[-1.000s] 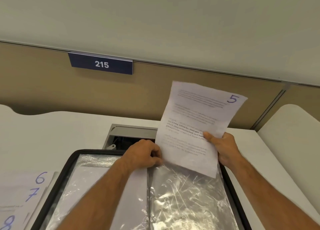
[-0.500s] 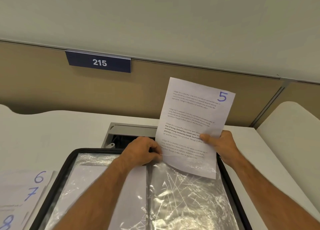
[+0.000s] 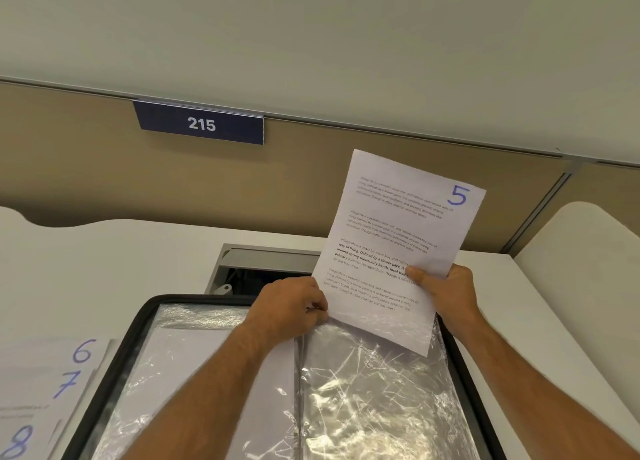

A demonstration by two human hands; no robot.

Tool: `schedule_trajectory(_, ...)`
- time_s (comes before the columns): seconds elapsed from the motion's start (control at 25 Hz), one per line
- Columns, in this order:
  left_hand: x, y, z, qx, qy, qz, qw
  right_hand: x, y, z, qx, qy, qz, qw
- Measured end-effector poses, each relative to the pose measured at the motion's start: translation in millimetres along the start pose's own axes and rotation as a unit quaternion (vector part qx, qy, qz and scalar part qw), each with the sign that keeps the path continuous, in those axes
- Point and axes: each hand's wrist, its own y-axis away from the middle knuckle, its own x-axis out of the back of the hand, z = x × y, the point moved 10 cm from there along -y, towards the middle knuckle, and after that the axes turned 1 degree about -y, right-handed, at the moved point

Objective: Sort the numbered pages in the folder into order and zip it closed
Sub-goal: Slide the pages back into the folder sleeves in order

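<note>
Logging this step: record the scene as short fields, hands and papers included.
held page: page 5, tilted, lower edge at the sleeve opening
right hand: grips the page's right edge
left hand: pinches the top of the plastic sleeve
folder: open, unzipped, on the desk
loose pages: 6, 7, 8 left of folder

Bright, even light; glare on plastic sleeves (image 3: 374, 400).

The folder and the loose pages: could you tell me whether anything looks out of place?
Nothing looks damaged. Page 5 is outside the folder, tilted, held by both hands; pages 6, 7 and 8 lie beside it.
</note>
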Motion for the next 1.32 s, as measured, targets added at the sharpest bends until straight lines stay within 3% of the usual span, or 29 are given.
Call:
schedule_trajectory(0.52, -16, -10, -13, 0.056, 0.025, -0.127, 0.990, -16, -10, -14, -0.010, 0.007, -0.110, 0.994)
schedule_trajectory(0.76, -18, -7, -18, 0.070, 0.078, -0.115, 0.988, -7, -12, -3, -0.020, -0.011, -0.083, 0.996)
schedule_trajectory(0.88, -13, -9, -24, 0.070, 0.036, -0.112, 0.991, -4, -12, -2, -0.022, -0.012, -0.075, 0.997)
schedule_trajectory(1.04, -10, -13, -17, 0.051, -0.011, -0.115, 0.992, -10, -17, -4, -0.024, -0.001, -0.106, 0.994)
schedule_trajectory(1.32, -18, -16, -6, 0.038, 0.074, -0.116, 0.990, -31, -13, 17, -0.080, 0.037, -0.191, 0.978)
